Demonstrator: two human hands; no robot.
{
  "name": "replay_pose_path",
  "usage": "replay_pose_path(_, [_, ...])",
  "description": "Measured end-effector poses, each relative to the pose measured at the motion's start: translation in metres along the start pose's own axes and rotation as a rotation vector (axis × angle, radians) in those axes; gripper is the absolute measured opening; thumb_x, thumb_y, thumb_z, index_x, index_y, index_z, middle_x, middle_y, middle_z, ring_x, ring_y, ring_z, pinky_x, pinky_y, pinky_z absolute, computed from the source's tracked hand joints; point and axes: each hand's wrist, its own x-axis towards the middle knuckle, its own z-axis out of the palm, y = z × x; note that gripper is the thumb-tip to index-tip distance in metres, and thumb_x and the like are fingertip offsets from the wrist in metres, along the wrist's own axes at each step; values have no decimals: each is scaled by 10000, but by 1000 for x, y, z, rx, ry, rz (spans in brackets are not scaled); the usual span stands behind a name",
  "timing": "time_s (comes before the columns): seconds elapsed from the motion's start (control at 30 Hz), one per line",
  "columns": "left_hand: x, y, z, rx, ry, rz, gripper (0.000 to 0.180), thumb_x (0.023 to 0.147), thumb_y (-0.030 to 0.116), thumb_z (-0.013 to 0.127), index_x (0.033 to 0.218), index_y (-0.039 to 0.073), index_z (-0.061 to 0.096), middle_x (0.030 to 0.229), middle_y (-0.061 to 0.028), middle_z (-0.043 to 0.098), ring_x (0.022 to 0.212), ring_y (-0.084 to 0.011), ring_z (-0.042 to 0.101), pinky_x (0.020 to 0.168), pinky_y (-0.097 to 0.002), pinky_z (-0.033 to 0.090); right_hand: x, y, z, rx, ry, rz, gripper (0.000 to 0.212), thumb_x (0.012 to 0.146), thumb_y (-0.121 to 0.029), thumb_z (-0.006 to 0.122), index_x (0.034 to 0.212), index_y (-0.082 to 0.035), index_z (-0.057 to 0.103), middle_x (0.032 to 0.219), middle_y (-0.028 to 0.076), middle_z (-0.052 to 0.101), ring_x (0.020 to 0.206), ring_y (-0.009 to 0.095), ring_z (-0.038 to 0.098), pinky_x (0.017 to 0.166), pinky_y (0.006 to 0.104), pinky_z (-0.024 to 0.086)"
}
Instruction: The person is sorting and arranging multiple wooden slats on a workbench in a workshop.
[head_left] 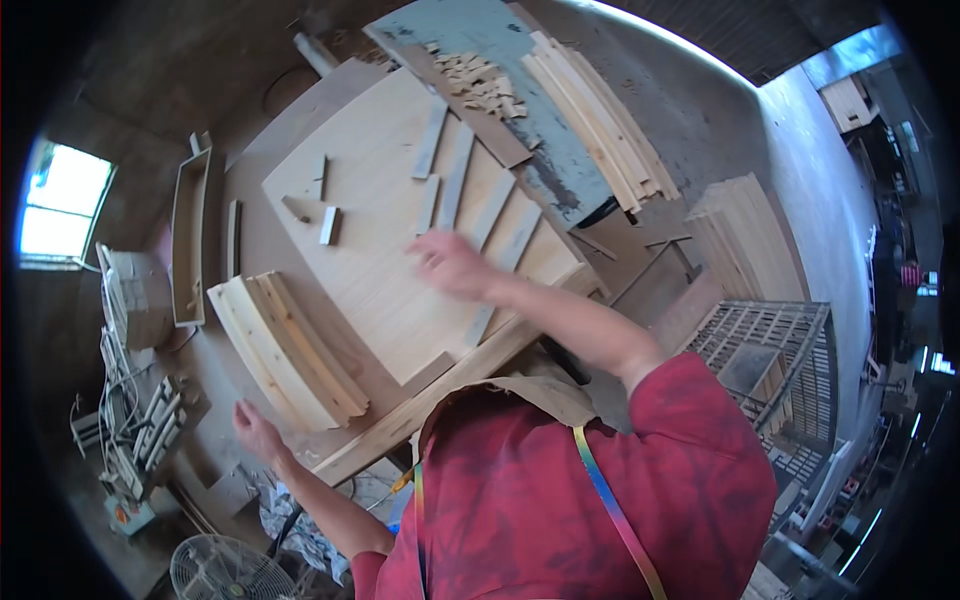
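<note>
My right hand [455,265] is over a large pale plywood panel [350,290] on the workbench. Its fingers are blurred but look loosely apart, with nothing visible in them. Close by on the panel are several grey-faced wooden strips [457,178], laid slantwise. My left hand [260,434] is off to the left, by the near end of a stack of curved wooden slats [285,350]. The fingers of that hand look partly curled, and whatever might be in them cannot be made out. A short block [330,226] and a few other small pieces stand on the panel's left part.
Small wood offcuts [480,85] are heaped on a blue-green board at the back. Long slats [600,115] lie beside them. A shallow wooden tray [190,240] is at left, a fan [225,570] at lower left. Right of the bench stand a metal crate [765,345] and stacked boards [745,235].
</note>
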Motion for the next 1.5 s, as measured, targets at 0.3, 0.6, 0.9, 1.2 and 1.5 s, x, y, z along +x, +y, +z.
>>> replay_pose_path(0.3, [-126, 204, 93, -358, -1, 321, 294, 1041, 125, 657, 1281, -45, 662, 1202, -126, 720, 1094, -173, 672, 966, -274, 525, -148, 149, -255, -359, 931, 697, 299, 858, -203, 818, 1028, 4, 684, 948, 182, 715, 840, 306, 709, 731, 403, 576])
replay_pose_path(0.6, [-203, 269, 162, -397, -406, 450, 190, 1008, 83, 686, 1170, -11, 717, 1124, -93, 716, 997, -136, 659, 893, -267, 531, -159, 198, -228, -34, 1040, 598, 315, 900, -235, 813, 907, -23, 580, 725, 131, 670, 711, 201, 708, 582, 386, 543])
replay_pose_path(0.9, [-233, 266, 178, -344, -567, 372, 173, 1005, 81, 694, 1144, -15, 730, 1067, -38, 712, 937, -78, 637, 845, -232, 511, -144, 158, -220, -462, 642, 272, 271, 956, -171, 684, 1137, -34, 536, 1010, 268, 682, 948, 496, 658, 792, 544, 531])
replay_pose_path(1.2, [-250, 274, 186, -380, -665, 436, 173, 1004, 105, 691, 1143, 8, 727, 1062, -49, 717, 922, -101, 642, 845, -265, 522, -147, 135, -220, -715, 448, 541, 261, 993, -82, 539, 1243, -45, 477, 1122, 292, 653, 1030, 518, 632, 844, 585, 508])
replay_pose_path(1.5, [-255, 277, 238, -430, -967, 435, 275, 1012, 162, 700, 1205, -34, 698, 1085, -140, 738, 970, -194, 726, 871, -336, 586, -170, 73, -213, -480, 503, 524, 239, 987, -160, 560, 1186, -28, 542, 1046, 290, 669, 985, 484, 655, 821, 571, 525])
